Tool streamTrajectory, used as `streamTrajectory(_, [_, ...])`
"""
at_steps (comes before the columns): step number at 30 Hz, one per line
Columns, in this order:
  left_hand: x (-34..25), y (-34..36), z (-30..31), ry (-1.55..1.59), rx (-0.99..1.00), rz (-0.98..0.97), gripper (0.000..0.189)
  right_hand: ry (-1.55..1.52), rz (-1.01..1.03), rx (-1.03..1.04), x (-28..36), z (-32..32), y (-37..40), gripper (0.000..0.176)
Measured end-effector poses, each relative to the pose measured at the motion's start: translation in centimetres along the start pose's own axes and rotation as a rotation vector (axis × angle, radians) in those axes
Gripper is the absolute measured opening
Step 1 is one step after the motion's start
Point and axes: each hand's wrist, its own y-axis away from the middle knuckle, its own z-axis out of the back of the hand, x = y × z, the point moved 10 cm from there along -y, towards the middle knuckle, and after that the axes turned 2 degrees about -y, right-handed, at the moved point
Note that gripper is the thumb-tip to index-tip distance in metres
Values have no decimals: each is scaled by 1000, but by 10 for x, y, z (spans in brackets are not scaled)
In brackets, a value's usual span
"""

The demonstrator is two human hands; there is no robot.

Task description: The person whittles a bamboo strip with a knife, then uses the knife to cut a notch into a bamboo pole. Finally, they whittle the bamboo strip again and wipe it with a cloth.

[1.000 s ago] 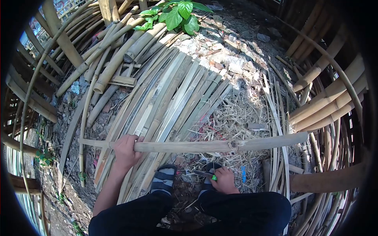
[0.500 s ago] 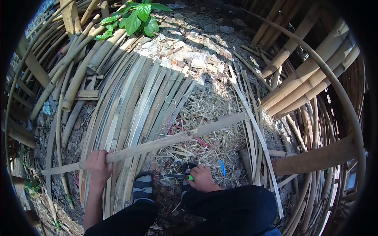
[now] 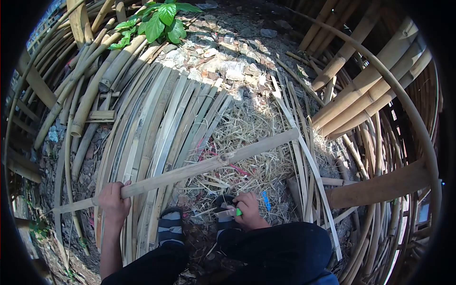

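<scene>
My left hand [image 3: 114, 199] is closed around a long split bamboo strip [image 3: 199, 167], near its lower left end. The strip slants up to the right across the front of me, above the shavings. In my right hand [image 3: 249, 208] is a knife [image 3: 231, 213] with a bright green handle; the blade points left, over my right foot, apart from the strip. The fingers of that hand wrap the handle and partly hide it. Beneath the strip's left half lie several bamboo slats [image 3: 156, 118] side by side.
Pale shavings [image 3: 251, 123] cover the ground ahead. Thick bamboo poles [image 3: 375, 95] lean in from the right, and more poles [image 3: 90, 104] are piled at the left. A leafy green plant [image 3: 159, 21] grows at the back. My sandalled feet [image 3: 171, 227] are below the strip.
My right hand has shifted slightly right and up, and the knife has turned so that its blade shows broader. My left hand still grips the strip, with little movement.
</scene>
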Motion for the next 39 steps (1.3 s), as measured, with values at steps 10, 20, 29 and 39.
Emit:
streamTrajectory(10, [-14, -1, 5, 18, -4, -43, 21, -1332, -777, -817, -82, 66, -51, 30])
streamTrajectory(20, [-30, -4, 28, -137, -160, -23, 42, -1379, -797, -932, -66, 101, -52, 22])
streamTrajectory(29, [-26, -5, 76, -167, -504, -33, 102, -1403, -898, -977, -126, 102, -17, 12])
streamTrajectory(39, [-41, -13, 106, -167, -617, -71, 109, -1363, -954, -979, -133, 99, -7, 10])
